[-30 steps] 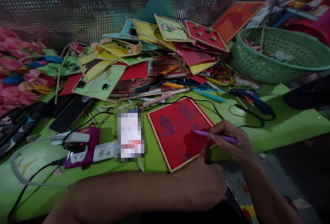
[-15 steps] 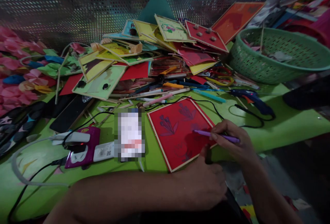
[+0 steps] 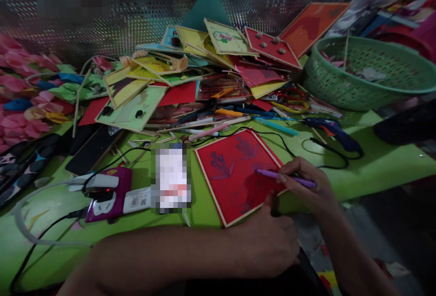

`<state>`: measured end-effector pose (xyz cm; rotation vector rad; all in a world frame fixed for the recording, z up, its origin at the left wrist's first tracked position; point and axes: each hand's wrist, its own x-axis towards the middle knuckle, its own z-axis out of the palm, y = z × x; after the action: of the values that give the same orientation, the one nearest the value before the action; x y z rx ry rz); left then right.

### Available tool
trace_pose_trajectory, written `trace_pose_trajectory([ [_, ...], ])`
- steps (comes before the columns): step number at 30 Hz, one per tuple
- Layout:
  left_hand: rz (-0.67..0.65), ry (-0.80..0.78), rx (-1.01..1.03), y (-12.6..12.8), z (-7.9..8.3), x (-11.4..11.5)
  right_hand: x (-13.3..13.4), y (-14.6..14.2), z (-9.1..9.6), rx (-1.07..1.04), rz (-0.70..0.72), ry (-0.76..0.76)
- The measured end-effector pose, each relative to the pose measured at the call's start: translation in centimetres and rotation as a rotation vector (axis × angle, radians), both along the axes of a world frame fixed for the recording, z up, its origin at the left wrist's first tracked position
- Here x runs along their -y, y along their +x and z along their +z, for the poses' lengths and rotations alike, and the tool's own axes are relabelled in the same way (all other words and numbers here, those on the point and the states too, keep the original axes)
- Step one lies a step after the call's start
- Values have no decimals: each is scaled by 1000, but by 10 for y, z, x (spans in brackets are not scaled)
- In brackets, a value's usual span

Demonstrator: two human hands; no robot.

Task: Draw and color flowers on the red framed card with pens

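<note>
A red card with a pale wooden border lies on the green table, with purple flower drawings on it. My right hand is closed round a purple pen, whose tip rests on the card's right part. My left forearm lies across the table's front edge. My left hand is curled loosely at the card's near corner, thumb up against the card's edge; what it holds, if anything, is hidden.
Behind the card sits a heap of coloured cards, pens and scissors. A green basket stands at the right, a blue glue gun with its cord beside it. Paper flowers fill the left; a purple charger lies nearby.
The pen and my right hand have shifted very slightly over the card. My left arm has stayed still.
</note>
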<state>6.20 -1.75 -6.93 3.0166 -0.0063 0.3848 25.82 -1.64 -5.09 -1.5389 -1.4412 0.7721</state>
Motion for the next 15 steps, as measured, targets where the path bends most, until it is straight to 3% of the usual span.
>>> trace_pose_trajectory([
  [3, -49, -37, 77, 1, -2, 0, -1, -1, 0, -1, 2, -7],
  [15, -23, -34, 116, 1, -4, -1, -2, -5, 6, 28, 10, -19],
])
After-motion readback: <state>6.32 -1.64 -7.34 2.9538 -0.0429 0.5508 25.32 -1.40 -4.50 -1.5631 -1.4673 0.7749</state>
